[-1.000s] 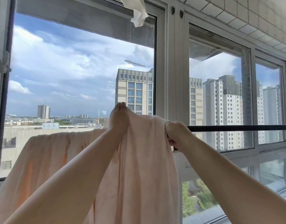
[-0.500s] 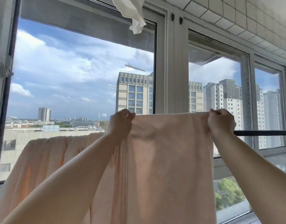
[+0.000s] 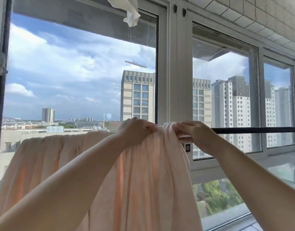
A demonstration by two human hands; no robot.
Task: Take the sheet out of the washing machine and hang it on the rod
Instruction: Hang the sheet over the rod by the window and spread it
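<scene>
Two hands met at the top fold of the pale pink sheet [image 3: 143, 172], which was already draped over the dark rod [image 3: 253, 130] in front of the window [image 3: 80, 72]. The left hand [image 3: 136, 130] had its fingers curled over a bunch of fabric at the crest, and the right hand [image 3: 191, 132] pinched the gathered edge just beside it, so both were closed on cloth rather than held wide. The sheet hung down toward the person in long folds and ran away to the left along the rod; to the right of the right hand the rod was bare. The washing machine was not in view.

The step in hand looked like spreading the bunched part along the rod. To do it well, I would judge that one hand should anchor the fabric at the crest while the other draws the gathered edge out along the bare stretch, keeping the cloth lifted slightly so that it slides instead of dragging the rest off. The hanging lengths on either side of the rod should be kept roughly even, or the damp weight could pull the whole sheet down on one side. A white cloth [image 3: 130, 15] dangled from above the window, well apart from the work.
</scene>
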